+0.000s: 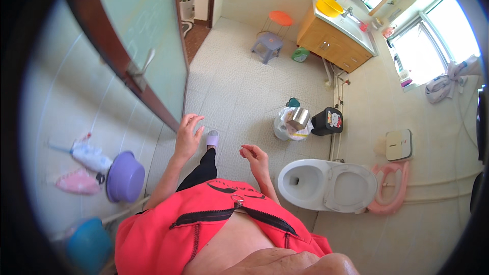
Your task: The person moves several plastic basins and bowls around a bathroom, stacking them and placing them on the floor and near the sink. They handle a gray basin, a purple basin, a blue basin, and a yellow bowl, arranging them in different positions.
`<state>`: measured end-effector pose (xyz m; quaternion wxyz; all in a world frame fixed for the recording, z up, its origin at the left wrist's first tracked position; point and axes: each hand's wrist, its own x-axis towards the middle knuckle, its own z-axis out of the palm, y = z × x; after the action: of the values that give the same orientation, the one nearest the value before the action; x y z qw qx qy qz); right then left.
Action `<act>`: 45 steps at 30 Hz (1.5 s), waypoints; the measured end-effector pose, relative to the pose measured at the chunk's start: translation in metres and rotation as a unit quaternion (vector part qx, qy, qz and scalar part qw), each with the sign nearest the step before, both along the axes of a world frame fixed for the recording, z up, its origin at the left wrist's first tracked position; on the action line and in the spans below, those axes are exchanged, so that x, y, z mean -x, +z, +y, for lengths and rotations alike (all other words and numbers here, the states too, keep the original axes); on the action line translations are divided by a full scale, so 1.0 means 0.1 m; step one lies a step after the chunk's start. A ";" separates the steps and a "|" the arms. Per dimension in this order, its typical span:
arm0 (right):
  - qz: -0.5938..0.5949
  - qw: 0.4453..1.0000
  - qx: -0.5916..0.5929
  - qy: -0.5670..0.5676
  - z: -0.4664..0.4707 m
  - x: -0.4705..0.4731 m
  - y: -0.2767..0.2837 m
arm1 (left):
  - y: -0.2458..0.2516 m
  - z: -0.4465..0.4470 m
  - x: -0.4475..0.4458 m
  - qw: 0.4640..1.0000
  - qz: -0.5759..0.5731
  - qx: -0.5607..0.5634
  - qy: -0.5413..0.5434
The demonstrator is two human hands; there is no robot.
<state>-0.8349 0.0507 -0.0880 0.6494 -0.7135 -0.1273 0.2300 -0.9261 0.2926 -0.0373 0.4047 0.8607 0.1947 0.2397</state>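
Note:
My left hand (187,137) hangs in front of me near the edge of the half-opened door (143,38). Its fingers are bent and apart, and it holds nothing. Across from it, my right hand (257,159) is loosely curled above the floor; no object shows in it. Nearest to that hand is the white toilet (284,179), its lid raised. Beyond it a lined waste bin (281,131) has a shiny metal container (301,117) lying on top. A lilac slipper (212,138) is on my one visible foot.
A black bin (322,122) with a cartoon print stands by the wall pipes. Farther off are a grey step stool (268,42), an orange stool (280,18), a green jug (300,54) and a washbasin cabinet (324,38) bearing a yellow basin (328,5). A purple basin (128,177) hangs at left.

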 end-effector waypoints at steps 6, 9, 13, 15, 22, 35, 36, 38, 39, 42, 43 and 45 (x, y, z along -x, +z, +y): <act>-0.082 0.988 0.117 -0.058 0.62 -1.68 0.06 | 0.11 0.85 -1.81 0.994 -0.010 -0.062 -0.087; -0.176 0.973 0.146 -0.041 0.87 -2.49 0.21 | 0.18 1.21 -2.72 0.989 0.007 -0.076 -0.127; -0.195 0.966 0.153 -0.080 0.88 -3.18 0.20 | 0.16 1.40 -3.79 0.978 0.054 -0.046 -0.197; -0.162 0.963 0.180 -0.116 0.82 -3.49 0.11 | 0.14 1.39 -4.36 0.971 0.032 -0.045 -0.234; -0.134 0.943 0.254 -0.168 0.46 -5.06 -0.24 | -0.11 1.35 -6.13 0.955 0.031 -0.047 -0.292; -0.302 0.915 0.267 -0.021 0.97 -9.88 0.58 | -0.09 1.68 -9.24 0.974 0.084 -0.084 -0.194; -0.317 0.918 0.239 -0.015 1.06 -10.20 0.67 | -0.11 1.66 -9.40 0.976 0.085 -0.069 -0.187; -0.359 0.901 0.243 -0.015 1.20 -10.81 0.81 | -0.18 1.67 -9.73 0.973 0.122 -0.061 -0.189; -0.388 0.881 0.271 -0.019 1.25 -11.14 0.85 | -0.23 1.66 -9.94 0.969 0.152 -0.053 -0.187; -0.462 0.832 0.298 -0.072 1.38 -12.15 0.83 | -0.38 1.63 -10.60 0.967 0.127 -0.075 -0.210; -0.459 0.825 0.317 -0.091 1.42 -12.50 0.79 | -0.42 1.62 -10.86 0.966 0.114 -0.084 -0.217; -0.520 0.757 0.368 -0.143 1.49 -13.10 0.69 | -0.43 1.58 -11.43 0.963 0.118 -0.096 -0.223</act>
<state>0.4750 0.1992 -0.0191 0.1956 -0.9174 -0.2477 -0.2425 0.2170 0.4501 -0.0800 0.3374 0.9394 0.0207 0.0577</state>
